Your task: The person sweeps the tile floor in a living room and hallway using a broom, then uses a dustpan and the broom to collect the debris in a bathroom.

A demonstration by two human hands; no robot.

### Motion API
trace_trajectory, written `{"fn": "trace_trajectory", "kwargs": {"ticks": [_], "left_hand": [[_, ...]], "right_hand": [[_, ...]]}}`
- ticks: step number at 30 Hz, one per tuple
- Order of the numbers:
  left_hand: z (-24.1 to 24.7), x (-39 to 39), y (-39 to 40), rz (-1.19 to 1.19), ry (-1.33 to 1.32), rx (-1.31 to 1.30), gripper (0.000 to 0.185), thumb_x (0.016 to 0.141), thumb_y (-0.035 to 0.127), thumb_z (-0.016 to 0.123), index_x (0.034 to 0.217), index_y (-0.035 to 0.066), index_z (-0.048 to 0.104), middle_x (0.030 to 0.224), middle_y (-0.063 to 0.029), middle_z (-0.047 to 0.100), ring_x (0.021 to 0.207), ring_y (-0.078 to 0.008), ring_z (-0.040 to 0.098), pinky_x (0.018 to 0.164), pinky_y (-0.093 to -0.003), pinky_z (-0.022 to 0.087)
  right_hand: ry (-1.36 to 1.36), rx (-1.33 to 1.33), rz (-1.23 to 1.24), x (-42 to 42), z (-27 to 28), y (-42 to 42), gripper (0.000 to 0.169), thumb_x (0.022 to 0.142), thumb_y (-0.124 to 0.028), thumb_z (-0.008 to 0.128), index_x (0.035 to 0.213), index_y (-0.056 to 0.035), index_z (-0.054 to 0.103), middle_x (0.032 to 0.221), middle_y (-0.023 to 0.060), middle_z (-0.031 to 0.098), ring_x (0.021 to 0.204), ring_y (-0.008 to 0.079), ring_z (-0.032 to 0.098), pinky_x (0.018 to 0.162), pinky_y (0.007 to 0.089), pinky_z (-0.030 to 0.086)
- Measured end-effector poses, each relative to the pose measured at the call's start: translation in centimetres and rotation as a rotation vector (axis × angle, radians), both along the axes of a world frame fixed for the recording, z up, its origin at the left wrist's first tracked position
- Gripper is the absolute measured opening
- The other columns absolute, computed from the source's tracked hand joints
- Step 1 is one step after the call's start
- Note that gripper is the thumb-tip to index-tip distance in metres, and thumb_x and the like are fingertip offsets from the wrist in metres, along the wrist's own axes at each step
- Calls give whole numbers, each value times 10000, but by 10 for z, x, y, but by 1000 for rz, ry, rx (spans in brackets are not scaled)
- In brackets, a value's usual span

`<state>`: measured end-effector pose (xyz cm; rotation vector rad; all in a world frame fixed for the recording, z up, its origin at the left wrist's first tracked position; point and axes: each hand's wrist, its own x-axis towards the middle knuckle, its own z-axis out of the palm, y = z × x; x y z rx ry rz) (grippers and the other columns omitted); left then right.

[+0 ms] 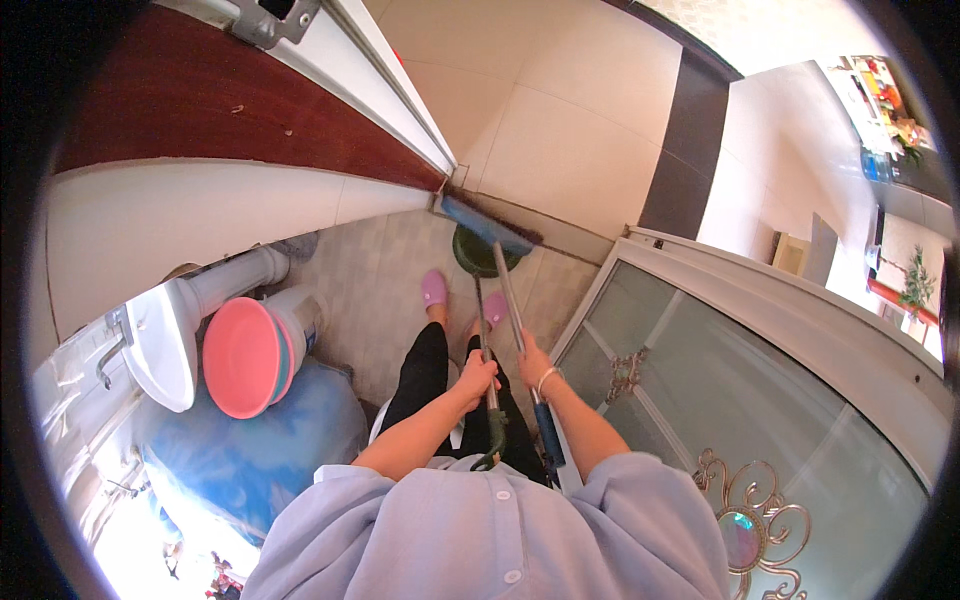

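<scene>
My left hand (477, 376) is closed around the metal handle of a dark green long-handled dustpan (480, 259), whose pan rests on the floor beyond my pink clogs. In my right hand (536, 363) is the handle of a push broom. The blue broom head (480, 225) with dark bristles lies across the doorway threshold, partly over the dustpan. The two handles run side by side towards my body. I cannot tell whether there is any dirt in the pan.
A frosted glass door (720, 360) stands at the right, and a white-framed door edge at the upper left. To the left are a white pedestal sink (161, 345), stacked basins (244, 358) and a blue-covered object (255, 450).
</scene>
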<state>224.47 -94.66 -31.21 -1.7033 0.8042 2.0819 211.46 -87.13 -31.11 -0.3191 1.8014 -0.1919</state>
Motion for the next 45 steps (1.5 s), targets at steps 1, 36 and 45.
{"fn": "trace_trajectory", "kwargs": {"ticks": [1, 36, 45], "left_hand": [[-3, 0, 1, -36, 7, 7, 505, 795, 87, 440, 1253, 18, 239, 742, -91, 484, 503, -170, 504, 462, -320, 426], [-2, 36, -3, -59, 64, -44, 442, 805, 94, 513, 1188, -22, 325, 756, -81, 495, 512, -150, 513, 477, -297, 430], [-8, 41, -3, -12, 85, -59, 268, 760, 84, 480, 997, 16, 372, 752, -118, 487, 513, -194, 532, 433, -313, 415]], "right_hand": [[41, -56, 13, 11, -8, 25, 582, 821, -93, 430, 1335, -210, 183, 757, 233, 581, 536, 326, 575, 522, 412, 468], [191, -22, -43, -87, 4, 6, 542, 860, -66, 412, 1336, -182, 179, 743, 167, 555, 483, 217, 529, 426, 343, 451], [-136, -215, -300, -4, -4, 95, 507, 865, -80, 392, 1327, -160, 200, 602, 78, 451, 409, 140, 435, 347, 279, 385]]}}
